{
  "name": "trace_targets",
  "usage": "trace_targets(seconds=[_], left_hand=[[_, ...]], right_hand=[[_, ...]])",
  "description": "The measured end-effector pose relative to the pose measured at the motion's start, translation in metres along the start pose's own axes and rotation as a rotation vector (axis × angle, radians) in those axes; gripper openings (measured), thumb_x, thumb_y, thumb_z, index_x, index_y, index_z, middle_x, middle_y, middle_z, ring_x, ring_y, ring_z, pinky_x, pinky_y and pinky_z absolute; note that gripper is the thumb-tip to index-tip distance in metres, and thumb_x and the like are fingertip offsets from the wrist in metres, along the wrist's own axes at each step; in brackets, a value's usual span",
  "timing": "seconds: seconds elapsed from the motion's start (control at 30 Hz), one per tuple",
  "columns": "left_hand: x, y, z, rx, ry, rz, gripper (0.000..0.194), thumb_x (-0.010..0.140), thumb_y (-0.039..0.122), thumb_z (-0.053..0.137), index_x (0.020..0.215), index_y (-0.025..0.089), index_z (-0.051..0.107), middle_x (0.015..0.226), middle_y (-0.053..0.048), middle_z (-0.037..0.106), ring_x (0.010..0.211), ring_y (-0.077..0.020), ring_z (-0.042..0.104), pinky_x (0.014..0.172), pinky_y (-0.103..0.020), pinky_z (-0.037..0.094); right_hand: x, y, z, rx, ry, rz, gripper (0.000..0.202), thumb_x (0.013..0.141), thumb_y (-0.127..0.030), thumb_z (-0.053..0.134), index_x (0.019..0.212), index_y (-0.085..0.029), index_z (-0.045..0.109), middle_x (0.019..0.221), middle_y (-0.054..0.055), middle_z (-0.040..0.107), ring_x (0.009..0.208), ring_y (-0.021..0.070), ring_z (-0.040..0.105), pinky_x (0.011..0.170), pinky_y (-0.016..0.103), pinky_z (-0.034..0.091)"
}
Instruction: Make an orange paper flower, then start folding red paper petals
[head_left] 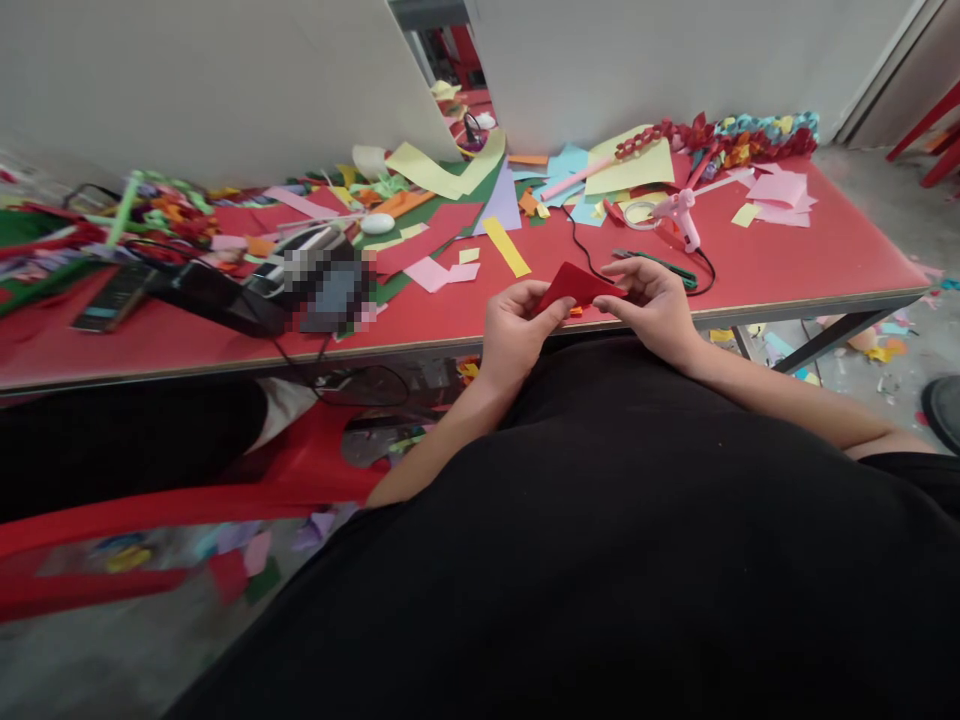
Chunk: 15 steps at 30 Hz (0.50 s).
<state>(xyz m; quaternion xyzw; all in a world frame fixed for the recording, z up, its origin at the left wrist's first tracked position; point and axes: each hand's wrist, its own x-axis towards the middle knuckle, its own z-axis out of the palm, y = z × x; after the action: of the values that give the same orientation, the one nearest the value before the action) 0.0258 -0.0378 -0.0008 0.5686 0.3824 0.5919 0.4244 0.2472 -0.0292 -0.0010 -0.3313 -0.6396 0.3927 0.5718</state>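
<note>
Between my two hands, just above the table's front edge, is a folded piece of red paper [573, 286] with a pointed top. My left hand [519, 325] pinches its left side, thumb in front. At its right corner, the thumb and fingers of my right hand [654, 308] close on the paper. Beyond my right hand lies a green-handled tool [667, 268], perhaps pliers or scissors. A pink glue gun [681, 217] stands on the table farther back. Near my left hand are a yellow paper strip [507, 247] and pink paper pieces [431, 273].
Coloured paper scraps cover the red table [840, 240]. Paper flower chains [765, 135] lie at the back right. To the left are a phone [112, 298], a black device [217, 298] and cables. A red chair [300, 497] with a person's dark-clothed leg [135, 440] is at my left.
</note>
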Motion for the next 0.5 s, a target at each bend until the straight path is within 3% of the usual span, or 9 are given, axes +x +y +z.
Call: trace_targets(seconds=[0.3,0.5], left_hand=[[0.0019,-0.0016,-0.0061,0.061,0.035,-0.018,0.035,0.081,0.046,0.101,0.097,0.020,0.084,0.090,-0.004,0.086,0.077,-0.0167,0.081,0.073,-0.027,0.066],[0.0048,-0.0006,-0.0102,0.090,0.047,-0.026,0.036,0.080,0.046,0.101,0.095,0.020,0.082,0.086,-0.004,0.084,0.075,-0.0173,0.081,0.073,-0.028,0.067]], right_hand=[[0.0015,0.0031,-0.0024,0.057,-0.024,0.135,0.072,0.086,-0.046,0.099,0.149,-0.020,0.076,0.095,0.004,0.083,0.093,0.0249,0.083,0.100,0.048,0.071],[0.0007,0.0006,-0.0023,0.087,-0.065,0.163,0.079,0.090,-0.044,0.095,0.161,-0.019,0.070,0.101,0.007,0.090,0.100,0.0271,0.086,0.104,0.051,0.071]])
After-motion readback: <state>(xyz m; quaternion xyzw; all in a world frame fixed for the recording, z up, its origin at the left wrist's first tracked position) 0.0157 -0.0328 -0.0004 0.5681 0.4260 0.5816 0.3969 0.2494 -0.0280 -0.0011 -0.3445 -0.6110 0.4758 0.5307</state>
